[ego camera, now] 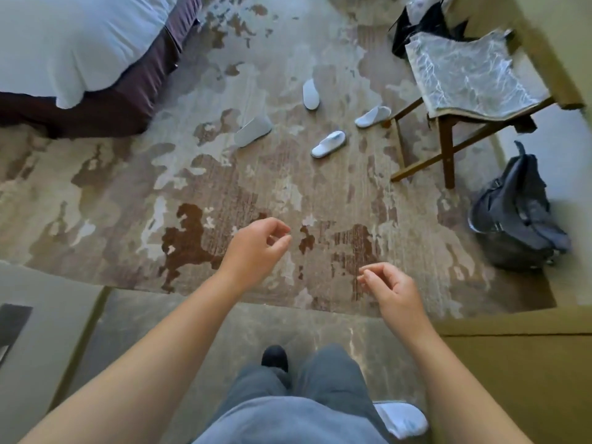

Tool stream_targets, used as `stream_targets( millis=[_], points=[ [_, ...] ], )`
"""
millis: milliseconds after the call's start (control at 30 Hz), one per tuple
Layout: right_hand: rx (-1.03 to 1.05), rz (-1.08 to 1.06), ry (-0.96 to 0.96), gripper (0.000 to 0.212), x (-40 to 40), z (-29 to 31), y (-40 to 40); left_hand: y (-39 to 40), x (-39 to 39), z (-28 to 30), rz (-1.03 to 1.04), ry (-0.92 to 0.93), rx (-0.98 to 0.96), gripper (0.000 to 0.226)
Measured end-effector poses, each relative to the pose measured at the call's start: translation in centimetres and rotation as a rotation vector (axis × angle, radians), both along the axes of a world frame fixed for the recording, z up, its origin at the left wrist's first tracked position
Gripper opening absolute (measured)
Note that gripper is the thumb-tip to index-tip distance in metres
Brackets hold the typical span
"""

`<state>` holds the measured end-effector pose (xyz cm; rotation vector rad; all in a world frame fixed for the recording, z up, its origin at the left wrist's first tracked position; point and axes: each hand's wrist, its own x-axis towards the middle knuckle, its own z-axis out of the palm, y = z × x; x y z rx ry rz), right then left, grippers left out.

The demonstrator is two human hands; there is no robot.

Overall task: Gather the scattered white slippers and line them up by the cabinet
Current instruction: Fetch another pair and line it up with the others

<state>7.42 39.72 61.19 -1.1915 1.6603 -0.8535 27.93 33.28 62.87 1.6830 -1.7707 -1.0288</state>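
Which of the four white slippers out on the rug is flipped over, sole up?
The leftmost slipper, nearest the bed. It shows a flat grey sole, while the other three lie right way up with their openings visible.

Bed [64, 43], wooden chair [474, 78], grey backpack [515, 219], patterned carpet [224, 187].

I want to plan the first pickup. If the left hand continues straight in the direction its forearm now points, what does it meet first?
Probably bare carpet first. The left hand holds nothing and aims up-right, roughly toward the nearest slipper, though depth is unclear from one view.
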Motion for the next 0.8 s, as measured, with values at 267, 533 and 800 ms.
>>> stream_targets(
  millis=[267, 533, 800],
  points=[
    [0.071, -0.1, 0.003, 0.022, -4.3, -3.8, -16.5, -17.6, -2.6, -2.5, 0.022, -0.015, 0.02, 0.016],
    [0.032, 0.048, 0.002, 0.021, -5.4, -2.7, -42.2, -35.3, -2.7, -3.2, 0.125, -0.09, 0.083, 0.012],
    [0.037, 0.098, -0.02, 0.022, -2.5, -3.0, -62.0, -50.2, 0.2, -6.5, 0.278, -0.1, 0.191, 0.012]
  ],
)
